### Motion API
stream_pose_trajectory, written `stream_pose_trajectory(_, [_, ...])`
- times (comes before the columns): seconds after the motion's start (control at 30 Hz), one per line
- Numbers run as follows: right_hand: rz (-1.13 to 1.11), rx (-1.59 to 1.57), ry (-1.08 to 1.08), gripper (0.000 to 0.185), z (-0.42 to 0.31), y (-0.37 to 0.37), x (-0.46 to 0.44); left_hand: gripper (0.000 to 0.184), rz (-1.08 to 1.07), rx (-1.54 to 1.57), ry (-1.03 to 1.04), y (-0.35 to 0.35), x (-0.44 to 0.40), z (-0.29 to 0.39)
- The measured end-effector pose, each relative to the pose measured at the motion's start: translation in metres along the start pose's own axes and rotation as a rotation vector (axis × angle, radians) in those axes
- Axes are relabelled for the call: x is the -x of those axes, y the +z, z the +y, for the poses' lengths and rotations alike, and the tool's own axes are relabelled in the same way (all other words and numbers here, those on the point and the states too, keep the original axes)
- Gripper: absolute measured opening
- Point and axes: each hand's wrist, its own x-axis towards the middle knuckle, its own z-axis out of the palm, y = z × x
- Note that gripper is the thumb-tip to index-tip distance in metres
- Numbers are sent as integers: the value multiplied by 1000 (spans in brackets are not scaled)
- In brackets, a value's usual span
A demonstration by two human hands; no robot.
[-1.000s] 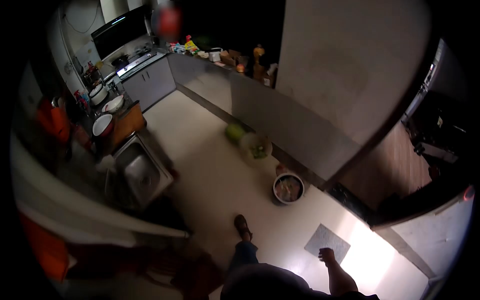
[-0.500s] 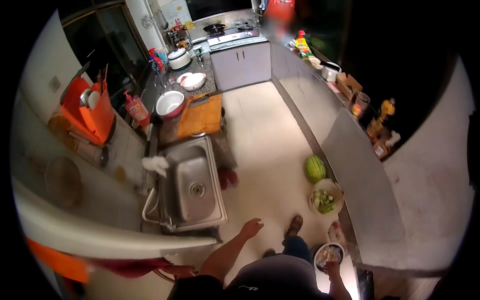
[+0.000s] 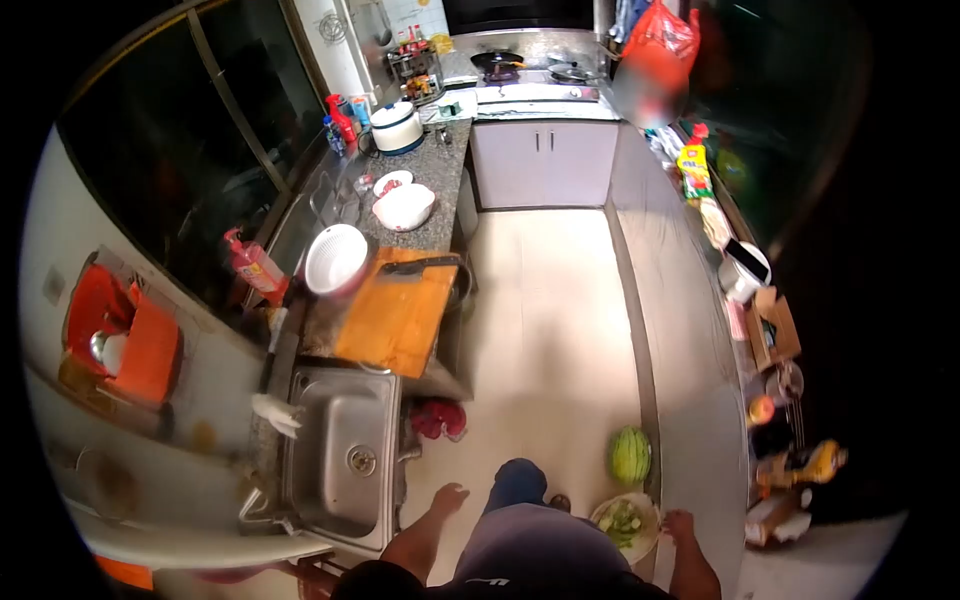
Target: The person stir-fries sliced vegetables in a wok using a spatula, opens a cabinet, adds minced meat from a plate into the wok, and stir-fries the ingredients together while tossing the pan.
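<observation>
The left hand (image 3: 450, 498) held nothing that I could see, its fingers loosely spread over the floor (image 3: 550, 290), between the stainless-steel sink (image 3: 382, 490) and the person's jeans-clad knee (image 3: 518, 482). The right hand (image 3: 678, 525) hung low on the other side, just beside the rim of a pale bowl (image 3: 643, 548) with cut green pieces (image 3: 620, 520) in it; it was small and dim from where I stood, so I could not tell whether its fingers were pressed together or apart, nor whether they touched the rim. That bowl was on the floor by the low wall, with a striped watermelon (image 3: 630, 455) just beyond it. The sink, nearest thing to the left hand, stood bare-bottomed, a dark red cloth-like bundle (image 3: 438, 420) on the floor near its far corner. Past it, a knife (image 3: 415, 265) lay across the far end of a wooden cutting board (image 3: 395, 315), near a white colander (image 3: 338, 258). With one knee forward and a shoe (image 3: 560, 503) showing near the bowl, the person seemed to me to be in mid-stride, walking rather than handling anything. Any further step, I judged, called for keeping that foot clear of the bowl and watermelon.
</observation>
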Motion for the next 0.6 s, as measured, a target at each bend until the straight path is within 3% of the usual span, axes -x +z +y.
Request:
stream_pose_trajectory(0.07, [47,-88,-130,21,-60,-7,-46,49,7,11,2,0,-48,29])
stream_pose_trajectory(0.13, [57,-83,-104,20,-121,2,-99,44,69,-80,74,38,-136,32])
stream_pose_trajectory(0.23, [102,-21,-88,16,-178,34,-171,42,48,-34,26,0,-224,104])
stream_pose_trajectory(0.27, [-24,-105,-32,16,-183,39,-180,42,48,-78,158,4,-263,103])
stream_pose_trajectory(0.3, [-147,-201,28,15,-187,39,-175,41,48,56,64,-36,-269,154])
stream_pose_trajectory(0.37, [-85,-177,8,16,-239,46,-191,41,34,76,37,-73,-325,204])
stream_pose_trajectory(0.43, [-29,-75,-6,18,-307,56,-180,41,46,54,175,-103,-385,237])
stream_pose_trajectory(0.6, [-32,69,-76,21,-488,96,-235,40,100,80,145,-194,-495,354])
